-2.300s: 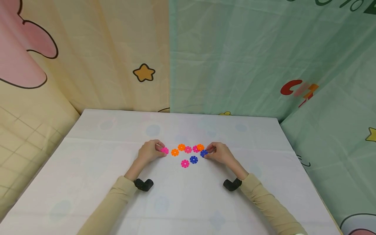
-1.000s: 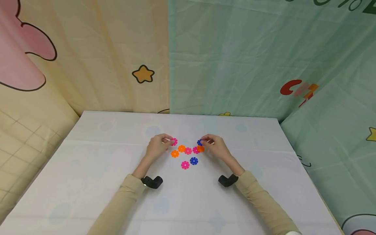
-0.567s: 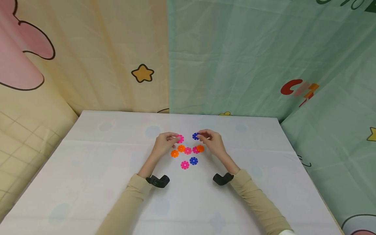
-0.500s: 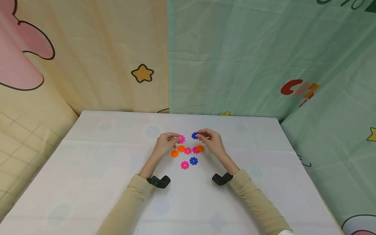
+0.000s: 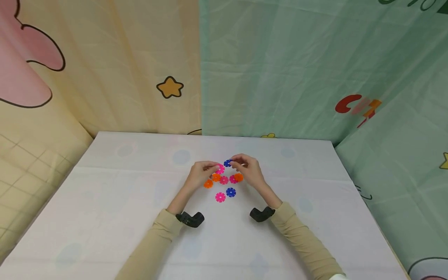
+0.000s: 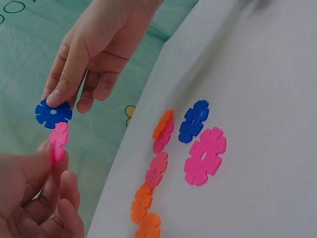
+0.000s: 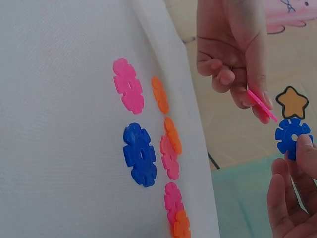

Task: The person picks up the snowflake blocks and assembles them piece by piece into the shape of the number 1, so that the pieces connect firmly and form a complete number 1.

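Observation:
Two notched plastic snowflake discs are up above the table, edge to edge. My left hand (image 5: 200, 174) pinches the pink disc (image 6: 59, 140) between thumb and fingers. A blue disc (image 7: 286, 138) is pinched by my right hand (image 5: 251, 172), its thumb flat on the face near the centre hole. In the left wrist view the blue rim overlaps the top of the pink one. Seen from the right wrist, the pink disc is turned edge-on, its tip right beside the blue rim, the two planes crossing.
Below the hands, on the white-covered table (image 5: 224, 241), lie more discs: a blue one (image 5: 231, 192) and a pink one (image 5: 220, 197) in front, with a row of orange (image 5: 208, 183) and pink (image 5: 224, 180) ones behind, some overlapping. Printed curtains (image 5: 273, 77) stand beyond the table's far edge.
Both hands have lifted their discs from beside the row, moved up and inward, and brought the pink and blue discs together. The discs on the table stay where they were.

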{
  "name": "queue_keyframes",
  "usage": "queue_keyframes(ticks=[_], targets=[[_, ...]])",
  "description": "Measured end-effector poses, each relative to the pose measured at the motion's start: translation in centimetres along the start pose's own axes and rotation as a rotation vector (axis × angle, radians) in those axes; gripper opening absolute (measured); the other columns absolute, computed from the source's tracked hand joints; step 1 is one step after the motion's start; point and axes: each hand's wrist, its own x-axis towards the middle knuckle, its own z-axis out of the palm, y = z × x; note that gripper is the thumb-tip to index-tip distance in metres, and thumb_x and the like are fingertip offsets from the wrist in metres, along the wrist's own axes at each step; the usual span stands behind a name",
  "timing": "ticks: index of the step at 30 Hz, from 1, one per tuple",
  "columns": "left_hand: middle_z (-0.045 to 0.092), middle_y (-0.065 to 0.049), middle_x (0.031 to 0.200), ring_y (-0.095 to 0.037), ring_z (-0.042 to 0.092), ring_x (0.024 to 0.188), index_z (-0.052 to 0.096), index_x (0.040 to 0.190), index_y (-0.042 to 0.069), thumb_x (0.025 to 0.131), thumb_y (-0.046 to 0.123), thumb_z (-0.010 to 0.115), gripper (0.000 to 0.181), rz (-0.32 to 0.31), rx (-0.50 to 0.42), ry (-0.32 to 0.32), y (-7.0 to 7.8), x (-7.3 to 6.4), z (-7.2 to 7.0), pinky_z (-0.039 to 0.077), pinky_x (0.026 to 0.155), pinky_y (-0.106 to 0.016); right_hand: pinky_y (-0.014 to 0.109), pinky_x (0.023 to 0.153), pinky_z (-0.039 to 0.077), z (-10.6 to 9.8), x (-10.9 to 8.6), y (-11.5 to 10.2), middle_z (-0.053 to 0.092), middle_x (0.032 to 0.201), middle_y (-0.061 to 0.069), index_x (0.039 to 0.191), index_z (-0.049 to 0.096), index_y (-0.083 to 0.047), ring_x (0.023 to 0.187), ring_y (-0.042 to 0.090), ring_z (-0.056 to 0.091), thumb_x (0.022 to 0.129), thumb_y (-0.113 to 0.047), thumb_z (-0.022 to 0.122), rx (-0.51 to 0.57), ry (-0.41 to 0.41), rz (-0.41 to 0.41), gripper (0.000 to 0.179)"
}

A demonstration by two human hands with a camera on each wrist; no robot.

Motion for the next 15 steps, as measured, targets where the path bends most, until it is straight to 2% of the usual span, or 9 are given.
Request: queue_keyframes(ticks=[3, 8, 12, 15], targets=[[0.070, -0.016, 0.097, -0.027, 0.063, 0.071, 0.068, 0.114, 0.001, 0.095, 0.022, 0.060, 0.029, 0.011, 0.005, -0.011, 0.01, -0.04, 0.12, 0.057, 0.068, -0.039, 0.023, 0.074, 0.056, 0.08, -0.05, 0.07, 0.070, 0.100, 0.015, 0.107, 0.066, -0.003, 0.086, 0.024, 0.067, 0.093, -0.013, 0.062, 0.012, -0.011, 0.007, 0.018], [0.069, -0.018, 0.093, -0.019, 0.058, 0.065, 0.068, 0.114, 0.002, 0.096, 0.024, 0.059, 0.030, -0.007, -0.012, -0.023, 0.24, -0.11, 0.12, 0.051, 0.060, -0.028, 0.028, 0.076, 0.057, 0.11, -0.10, 0.07, 0.069, 0.100, 0.016, 0.108, 0.066, -0.002, 0.088, 0.025, 0.067, 0.093, -0.011, 0.061, 0.029, -0.029, -0.001, 0.018], [0.068, -0.021, 0.094, -0.025, 0.058, 0.068, 0.067, 0.115, 0.002, 0.096, 0.024, 0.058, 0.031, -0.036, -0.041, -0.042, 0.43, -0.09, 0.01, 0.043, 0.055, -0.021, 0.033, 0.078, 0.058, 0.10, -0.09, 0.16, 0.069, 0.101, 0.017, 0.108, 0.065, 0.000, 0.088, 0.026, 0.066, 0.093, -0.010, 0.061, 0.039, -0.045, -0.018, 0.018], [0.068, -0.023, 0.093, -0.033, 0.059, 0.071, 0.068, 0.114, 0.001, 0.096, 0.024, 0.060, 0.031, -0.040, -0.039, -0.052, 0.48, -0.09, -0.05, 0.043, 0.053, -0.019, 0.033, 0.077, 0.058, 0.09, -0.11, 0.36, 0.068, 0.101, 0.019, 0.107, 0.065, 0.002, 0.088, 0.028, 0.065, 0.093, -0.008, 0.061, 0.033, -0.053, -0.044, 0.017]])
